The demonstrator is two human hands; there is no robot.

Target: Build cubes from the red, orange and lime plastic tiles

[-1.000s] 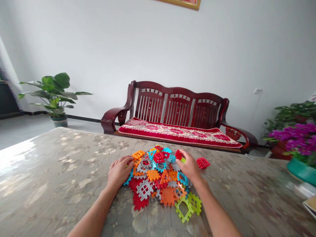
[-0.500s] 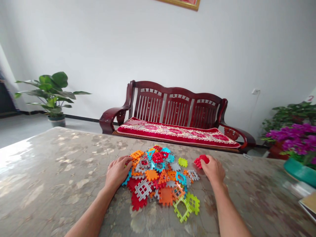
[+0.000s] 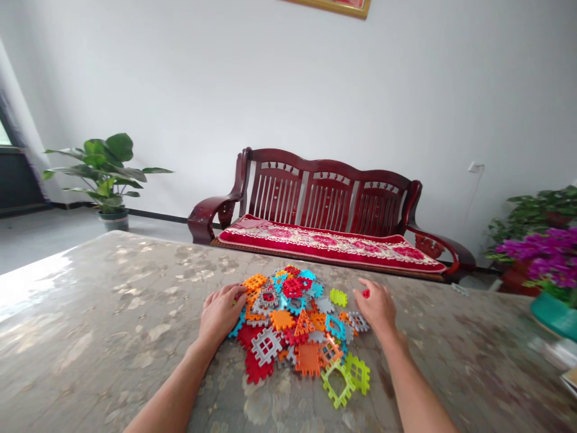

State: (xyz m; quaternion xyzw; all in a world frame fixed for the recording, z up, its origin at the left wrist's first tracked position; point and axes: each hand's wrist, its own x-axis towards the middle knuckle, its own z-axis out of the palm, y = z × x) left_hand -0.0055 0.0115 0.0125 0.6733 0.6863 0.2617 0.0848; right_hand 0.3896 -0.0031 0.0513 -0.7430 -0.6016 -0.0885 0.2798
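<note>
A pile of flat, toothed plastic tiles point(image 3: 297, 322) in orange, red, blue, grey and lime lies on the mottled table point(image 3: 103, 325). My left hand point(image 3: 219, 313) rests flat on the pile's left edge, fingers stretched over the orange and blue tiles. My right hand point(image 3: 376, 307) lies just right of the pile, fingers curled over red tiles point(image 3: 365, 293), of which only a small bit shows. A single lime tile point(image 3: 338, 297) lies between the pile and my right hand. Two lime frame tiles point(image 3: 346, 379) sit at the pile's near edge.
A dark red wooden sofa point(image 3: 329, 204) with a red floral cushion stands behind the table. A leafy potted plant point(image 3: 106, 174) stands on the floor at left. Purple flowers point(image 3: 543, 258) and a teal dish point(image 3: 554, 316) sit at the table's right edge.
My right hand left the pile with a red tile, moved right to the loose red tile, then drew back towards the pile over it. The lime tile now lies uncovered. My left hand stayed put.
</note>
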